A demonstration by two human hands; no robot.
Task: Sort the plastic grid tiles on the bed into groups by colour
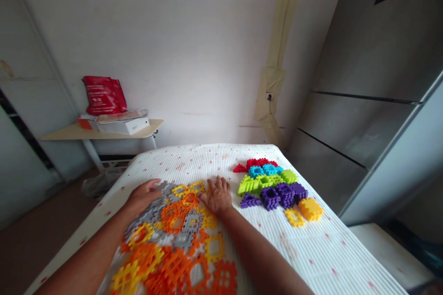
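A loose pile of notched plastic building tiles in orange (pixel 175 262), yellow (pixel 214 246) and grey (pixel 192 222) lies between my forearms. My left hand (pixel 145 195) rests at the pile's far left, beside the grey tiles, fingers extended and holding nothing. On the far right edge of the pile, my right hand (pixel 218 196) lies flat with its fingers spread, near some yellow tiles. To the right, tiles are stacked by colour: red (pixel 261 163), light blue (pixel 265 170), lime green (pixel 259 183), purple (pixel 285 194) and yellow-orange (pixel 310 209).
A white, red-dotted striped cloth (pixel 294 258) covers the surface. Close on the right stands a grey refrigerator (pixel 346 101). Against the back wall, a small table (pixel 72 132) bears a red bag (pixel 104 96) and a white box (pixel 128 126).
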